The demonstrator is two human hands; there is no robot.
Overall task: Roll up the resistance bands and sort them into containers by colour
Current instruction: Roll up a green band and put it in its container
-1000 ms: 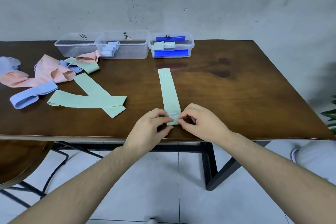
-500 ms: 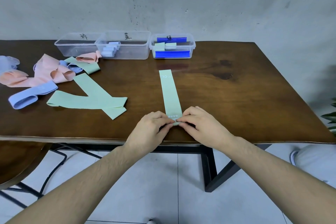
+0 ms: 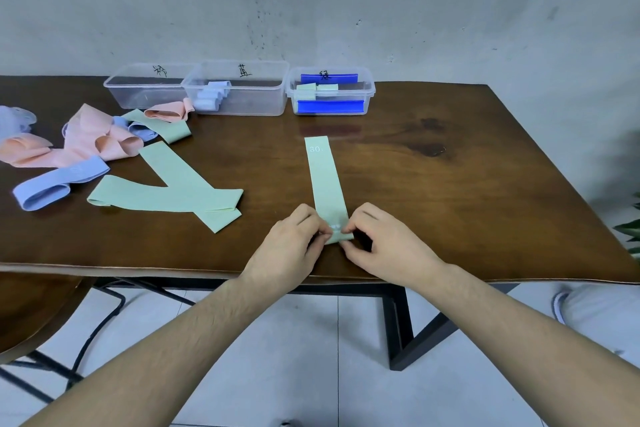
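A pale green band (image 3: 325,177) lies flat on the brown table (image 3: 467,204), running away from me. Its near end is curled into a small roll, pinched from the left by my left hand (image 3: 291,250) and from the right by my right hand (image 3: 384,246). At the back stand three clear containers: the left one (image 3: 145,88) shows nothing inside, the middle one (image 3: 239,88) holds rolled light-blue bands, the right one (image 3: 330,92) holds rolled green bands and blue strips.
Loose bands lie at the left: two crossed green ones (image 3: 173,191), a third green one (image 3: 166,126), pink ones (image 3: 90,142) and light-blue ones (image 3: 55,184). A round wooden stool (image 3: 31,308) stands below the table's left front edge. A plant leaf (image 3: 630,236) shows at the right.
The near end of the green band has been turned over into a small roll between my fingertips. Both hands stayed at the front edge.
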